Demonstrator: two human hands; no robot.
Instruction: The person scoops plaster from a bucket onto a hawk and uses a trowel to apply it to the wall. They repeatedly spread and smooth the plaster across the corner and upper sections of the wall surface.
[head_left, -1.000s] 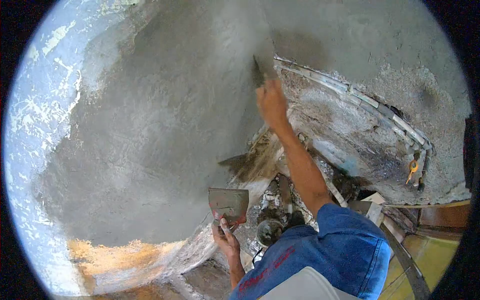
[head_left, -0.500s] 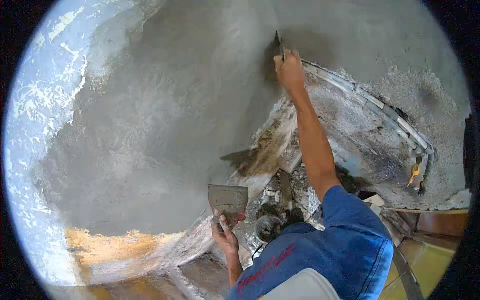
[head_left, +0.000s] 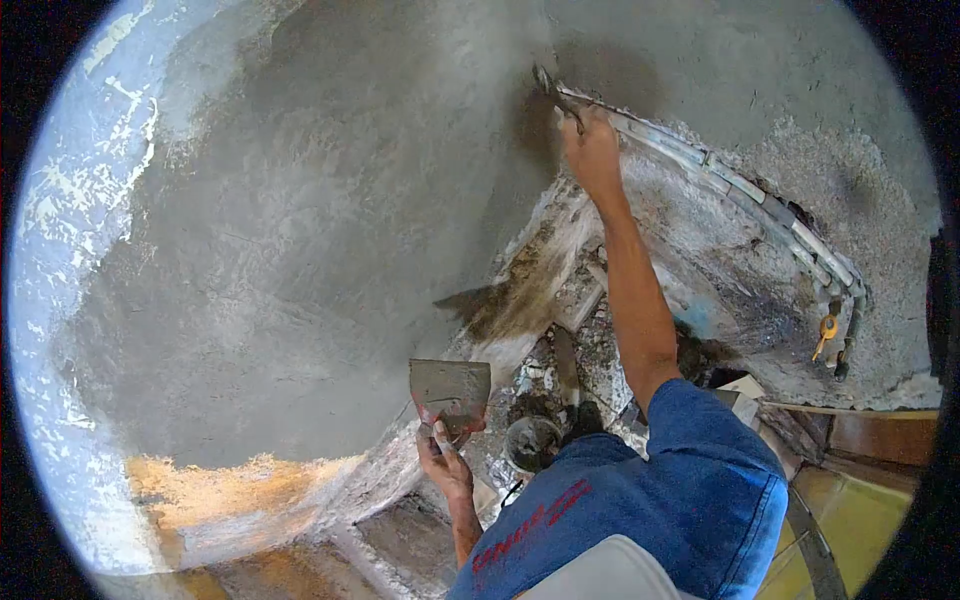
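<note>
My right hand (head_left: 592, 145) is closed round the handle of a small trowel (head_left: 547, 84), whose dark blade lies near the wall corner at the upper end of the pipes (head_left: 735, 183). Lower down, my left hand (head_left: 446, 463) grips a wide scraper (head_left: 450, 390) by its reddish base, blade up, with grey mortar smeared over it. Wet grey plaster (head_left: 300, 250) covers the wall behind both tools.
A bucket (head_left: 531, 443) with dark contents stands among rubble below. On the right wall hang pipes ending near a yellow-handled valve (head_left: 827, 327). Bare orange wall (head_left: 220, 490) shows at lower left, and yellow-green tiles (head_left: 850, 520) at lower right.
My right hand has moved slightly right and down, and the trowel blade now tilts further left. My left hand and the scraper have shifted slightly up and left.
</note>
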